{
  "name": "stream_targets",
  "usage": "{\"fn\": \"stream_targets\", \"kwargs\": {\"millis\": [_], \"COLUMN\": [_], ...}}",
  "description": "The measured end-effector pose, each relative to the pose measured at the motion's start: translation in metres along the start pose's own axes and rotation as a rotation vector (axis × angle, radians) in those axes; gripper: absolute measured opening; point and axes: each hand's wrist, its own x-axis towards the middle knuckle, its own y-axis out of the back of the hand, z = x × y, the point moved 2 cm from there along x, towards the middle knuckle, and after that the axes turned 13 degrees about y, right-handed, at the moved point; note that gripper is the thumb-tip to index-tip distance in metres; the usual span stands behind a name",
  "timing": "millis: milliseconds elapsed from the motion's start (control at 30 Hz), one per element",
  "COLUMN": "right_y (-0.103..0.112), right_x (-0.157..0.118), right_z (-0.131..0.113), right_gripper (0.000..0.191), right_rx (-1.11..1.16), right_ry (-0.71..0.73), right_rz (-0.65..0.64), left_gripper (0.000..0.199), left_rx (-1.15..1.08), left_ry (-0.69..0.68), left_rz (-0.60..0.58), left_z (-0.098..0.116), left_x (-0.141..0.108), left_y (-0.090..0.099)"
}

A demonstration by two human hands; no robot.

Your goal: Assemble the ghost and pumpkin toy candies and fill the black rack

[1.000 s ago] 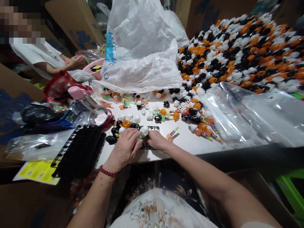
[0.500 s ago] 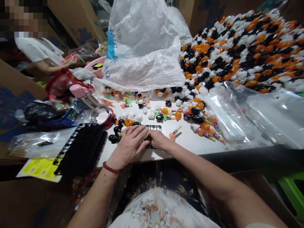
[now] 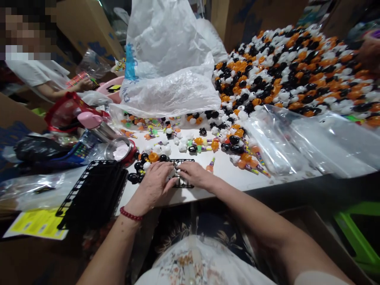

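My left hand (image 3: pixel 157 178), with a red bead bracelet at the wrist, is curled over the left part of a black plastic frame (image 3: pixel 185 183) on the white table. A small white piece shows between its thumb and fingers. Over the right part of the same frame lies my right hand (image 3: pixel 197 175), its fingers bent towards the left hand; whether it grips anything is hidden. Black, white and orange pieces (image 3: pixel 153 157) lie just beyond the left hand. One orange piece with a printed stick (image 3: pixel 210 165) rests to the right of the frame.
Black frames (image 3: pixel 90 194) are stacked at the left, near a metal cup (image 3: pixel 119 149) and a pink-lidded bottle (image 3: pixel 89 119). Clear bags (image 3: pixel 273 146) cover the right side. Behind rises a large heap of coloured pieces (image 3: pixel 285 71). A person in white (image 3: pixel 35 75) works at the far left.
The view has shifted slightly. My right hand's fingers have opened out a little over the frame, and more of the frame shows. My left hand stays over its left part.
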Motion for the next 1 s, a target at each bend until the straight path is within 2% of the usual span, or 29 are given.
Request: {"fn": "stream_targets", "kwargs": {"millis": [67, 133, 233, 333, 400, 533, 667, 833, 1000], "right_y": [0.029, 0.052, 0.066, 0.061, 0.056, 0.053, 0.051, 0.029, -0.002], "right_x": [-0.019, -0.044, -0.076, -0.092, -0.096, -0.094, -0.087, -0.06, -0.026], "right_z": [0.006, 0.018, 0.039, 0.052, 0.056, 0.053, 0.035, 0.009, 0.001], "right_gripper": [0.026, 0.038, 0.044, 0.034, 0.028, 0.021, 0.018, 0.023, 0.009], "right_rx": [-0.011, -0.126, -0.334, -0.459, -0.466, -0.448, -0.373, 0.041, 0.335], "right_ry": [-0.029, -0.099, -0.207, -0.262, -0.274, -0.292, -0.359, -0.438, -0.454], "right_rz": [0.154, 0.224, 0.089, -0.115, -0.187, -0.176, -0.067, 0.134, 0.248], "left_gripper": [0.027, 0.028, 0.03, 0.032, 0.031, 0.034, 0.038, 0.039, 0.039], "left_rx": [-0.028, -0.051, -0.064, -0.053, -0.048, -0.033, -0.024, -0.08, -0.091], "left_ry": [0.005, 0.011, 0.02, 0.021, 0.016, 0.013, 0.027, 0.024, 0.043], "left_rz": [-0.015, -0.036, -0.064, -0.081, -0.083, -0.076, -0.056, -0.011, -0.036], "left_z": [-0.002, -0.004, -0.008, -0.01, -0.01, -0.004, 0.0, -0.001, -0.004], "left_x": [-0.004, -0.007, -0.011, -0.012, -0.013, -0.013, -0.012, -0.008, -0.004], "left_y": [0.003, 0.007, 0.011, 0.013, 0.014, 0.016, 0.018, 0.02, 0.018]}}
